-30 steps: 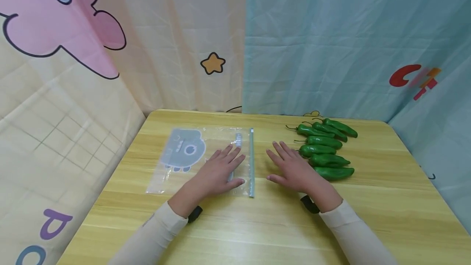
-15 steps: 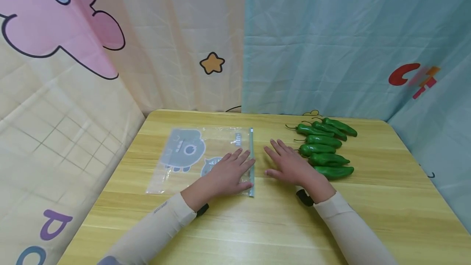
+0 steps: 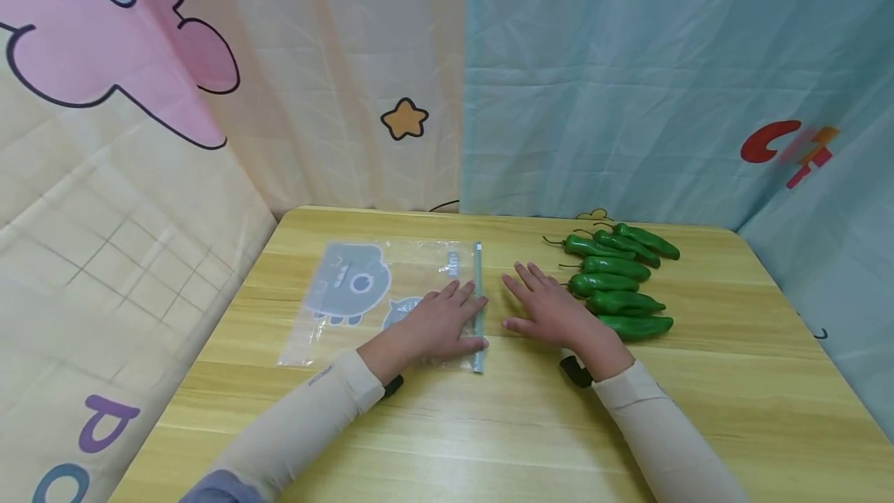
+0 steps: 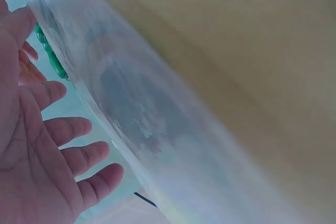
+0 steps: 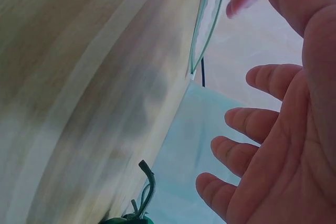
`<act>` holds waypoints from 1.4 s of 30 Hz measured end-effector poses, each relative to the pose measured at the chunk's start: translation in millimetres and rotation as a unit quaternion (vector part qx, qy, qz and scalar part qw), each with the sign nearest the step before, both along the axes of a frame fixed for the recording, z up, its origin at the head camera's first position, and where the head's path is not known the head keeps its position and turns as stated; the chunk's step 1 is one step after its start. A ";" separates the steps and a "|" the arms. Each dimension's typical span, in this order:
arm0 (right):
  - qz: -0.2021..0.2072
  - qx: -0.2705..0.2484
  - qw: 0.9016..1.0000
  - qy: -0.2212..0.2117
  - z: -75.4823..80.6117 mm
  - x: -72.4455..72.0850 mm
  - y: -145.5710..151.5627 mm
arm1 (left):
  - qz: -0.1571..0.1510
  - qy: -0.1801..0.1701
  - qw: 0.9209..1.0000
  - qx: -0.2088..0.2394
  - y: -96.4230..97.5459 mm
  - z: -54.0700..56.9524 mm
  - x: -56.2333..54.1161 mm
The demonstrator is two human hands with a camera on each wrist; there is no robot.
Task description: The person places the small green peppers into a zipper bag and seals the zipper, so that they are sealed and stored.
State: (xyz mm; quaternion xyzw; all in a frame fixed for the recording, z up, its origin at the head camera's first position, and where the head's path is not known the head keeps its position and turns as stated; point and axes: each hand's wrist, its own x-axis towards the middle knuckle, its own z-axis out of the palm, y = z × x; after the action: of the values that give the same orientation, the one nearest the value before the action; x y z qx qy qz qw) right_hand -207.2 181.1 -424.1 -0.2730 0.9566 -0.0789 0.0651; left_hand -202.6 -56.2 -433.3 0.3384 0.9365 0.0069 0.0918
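A clear zip bag (image 3: 412, 262) printed with grey-blue cartoon figures lies flat on the table, its green zip edge (image 3: 478, 270) facing right. Over the bag's right part hovers my left hand (image 3: 441, 323), palm down, fingers spread and fingertips near the zip. In the left wrist view a gap shows between the left fingers (image 4: 86, 157) and the bag. My right hand (image 3: 555, 317) is held palm down between the bag and several green peppers (image 3: 615, 268), with spread fingers and nothing in it. A pepper stem (image 5: 147, 187) appears below the right hand in the right wrist view.
The wooden table (image 3: 447, 441) ends at a beige curtain (image 3: 356, 99) and a blue-green curtain (image 3: 594, 84) at the back. Curtains also close in both sides. The peppers lie in a column at the table's right, stems mostly pointing left.
My left hand has moved right across the bag to its zip edge, uncovering a second printed figure. The right hand has shifted slightly left. Bag and peppers stay put.
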 end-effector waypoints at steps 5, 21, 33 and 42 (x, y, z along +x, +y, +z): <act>-0.002 -0.003 1.000 -0.006 0.6 0.8 -0.4 | 0.017 -0.005 1.000 -0.006 3.0 0.8 -1.2; -0.012 -0.001 1.000 -0.013 -4.8 -2.4 -2.4 | 0.011 0.011 0.999 -0.043 5.6 -3.0 -2.7; -0.019 -0.010 0.999 -0.031 -8.7 -3.9 -3.3 | 0.008 0.025 0.998 -0.051 11.3 -4.6 -7.9; -0.017 -0.018 0.999 -0.030 -13.7 -4.9 -2.6 | 0.005 0.026 0.999 -0.042 11.8 -2.3 -9.8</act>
State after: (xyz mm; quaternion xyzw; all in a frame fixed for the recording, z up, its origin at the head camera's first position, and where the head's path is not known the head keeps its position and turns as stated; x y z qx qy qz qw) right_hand -212.1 178.5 -437.9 -0.2556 0.9570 -0.1058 0.0874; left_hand -212.4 -44.4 -435.6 0.3299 0.9396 -0.0409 0.0811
